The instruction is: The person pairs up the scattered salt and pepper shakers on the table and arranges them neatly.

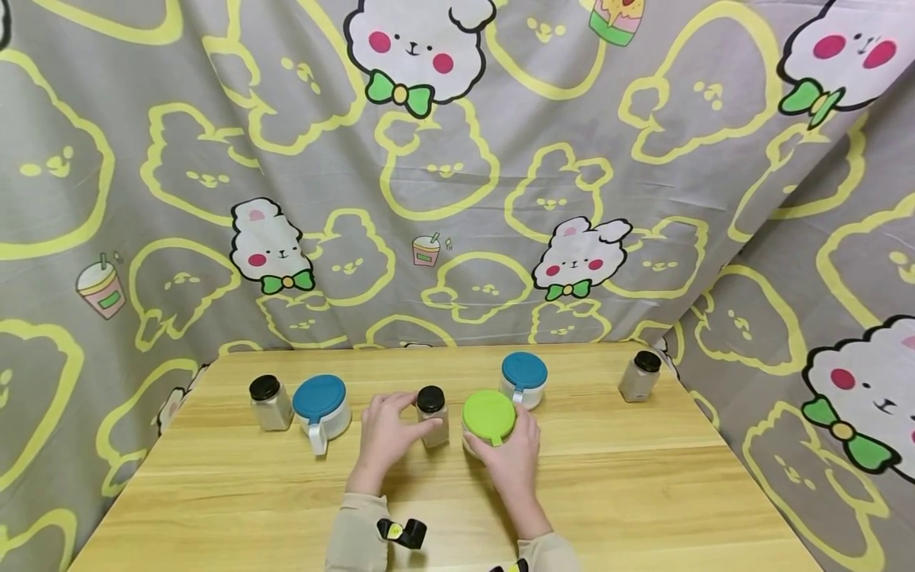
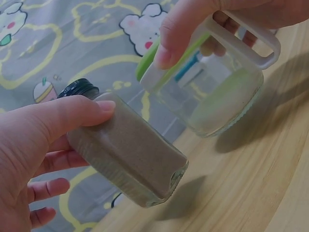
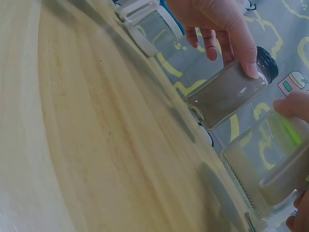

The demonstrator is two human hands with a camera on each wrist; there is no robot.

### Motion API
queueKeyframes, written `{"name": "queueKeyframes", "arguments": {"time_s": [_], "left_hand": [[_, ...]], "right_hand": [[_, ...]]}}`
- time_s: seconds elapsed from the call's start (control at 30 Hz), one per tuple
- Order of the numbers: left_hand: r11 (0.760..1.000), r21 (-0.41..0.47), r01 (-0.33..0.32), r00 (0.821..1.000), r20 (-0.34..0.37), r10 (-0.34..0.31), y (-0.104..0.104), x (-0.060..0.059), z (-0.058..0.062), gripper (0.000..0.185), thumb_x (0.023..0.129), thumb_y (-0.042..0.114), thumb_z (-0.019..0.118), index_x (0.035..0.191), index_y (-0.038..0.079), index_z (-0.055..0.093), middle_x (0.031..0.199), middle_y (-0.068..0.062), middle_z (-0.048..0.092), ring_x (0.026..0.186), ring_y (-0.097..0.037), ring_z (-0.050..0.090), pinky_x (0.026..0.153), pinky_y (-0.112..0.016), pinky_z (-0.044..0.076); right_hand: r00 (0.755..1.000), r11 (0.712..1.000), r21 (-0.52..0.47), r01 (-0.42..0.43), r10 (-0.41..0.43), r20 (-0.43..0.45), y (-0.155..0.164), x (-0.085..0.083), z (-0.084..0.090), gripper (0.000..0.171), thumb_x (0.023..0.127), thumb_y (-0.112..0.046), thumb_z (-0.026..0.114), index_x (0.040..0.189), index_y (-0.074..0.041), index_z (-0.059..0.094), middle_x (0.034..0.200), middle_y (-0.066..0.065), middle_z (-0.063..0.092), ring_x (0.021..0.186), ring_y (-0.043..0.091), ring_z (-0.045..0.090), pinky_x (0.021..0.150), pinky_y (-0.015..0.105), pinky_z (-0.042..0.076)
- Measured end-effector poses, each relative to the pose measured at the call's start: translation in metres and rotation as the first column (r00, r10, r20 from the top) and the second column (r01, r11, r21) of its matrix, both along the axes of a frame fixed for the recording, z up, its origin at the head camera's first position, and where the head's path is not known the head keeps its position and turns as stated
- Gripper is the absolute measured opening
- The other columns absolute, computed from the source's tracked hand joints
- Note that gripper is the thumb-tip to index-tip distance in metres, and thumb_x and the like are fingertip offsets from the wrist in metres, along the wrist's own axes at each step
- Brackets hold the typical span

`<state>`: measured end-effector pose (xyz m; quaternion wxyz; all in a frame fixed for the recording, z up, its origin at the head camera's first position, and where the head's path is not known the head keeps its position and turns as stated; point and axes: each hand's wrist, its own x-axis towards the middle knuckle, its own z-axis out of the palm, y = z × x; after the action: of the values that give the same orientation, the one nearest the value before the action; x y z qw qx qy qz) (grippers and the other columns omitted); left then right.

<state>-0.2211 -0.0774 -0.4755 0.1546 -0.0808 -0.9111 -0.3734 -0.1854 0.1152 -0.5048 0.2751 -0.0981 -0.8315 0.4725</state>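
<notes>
Between thumb and fingers, my left hand (image 1: 388,430) grips a square glass spice jar (image 2: 131,151) with a black screw lid and grey-brown powder inside. Its base looks just off the table in both wrist views. My right hand (image 1: 513,454) holds a clear glass seasoning pot (image 2: 219,99) with a green flip lid (image 1: 489,415) and a white handle (image 2: 251,41); pale powder lies in its bottom. Whether that pot touches the table I cannot tell. The two containers stand side by side, a small gap between them.
On the wooden table (image 1: 608,492), a black-lidded jar (image 1: 272,409) and a blue-lidded pot (image 1: 322,405) stand left. Behind my right hand is another blue-lidded pot (image 1: 524,377). A further black-lidded jar (image 1: 639,379) stands far right. Patterned cloth (image 1: 457,183) hangs behind.
</notes>
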Motion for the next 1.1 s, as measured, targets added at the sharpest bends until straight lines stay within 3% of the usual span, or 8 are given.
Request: {"name": "queueKeyframes", "arguments": {"time_s": [1.1], "left_hand": [[1.0, 0.014, 0.003, 1.0, 0.022, -0.003, -0.017, -0.012, -0.012, 0.061, 0.081, 0.045, 0.076, 0.131, 0.013, 0.062, 0.134, -0.01, 0.062, 0.121, -0.035, 0.048, 0.097, -0.053, 0.032]], "right_hand": [[0.999, 0.999, 0.012, -0.039, 0.039, -0.031, -0.024, -0.022, -0.008, 0.092, 0.054, -0.035, 0.093, 0.129, -0.001, 0.051, 0.127, 0.019, 0.053, 0.123, 0.035, 0.046, 0.104, 0.057, 0.037]]}}
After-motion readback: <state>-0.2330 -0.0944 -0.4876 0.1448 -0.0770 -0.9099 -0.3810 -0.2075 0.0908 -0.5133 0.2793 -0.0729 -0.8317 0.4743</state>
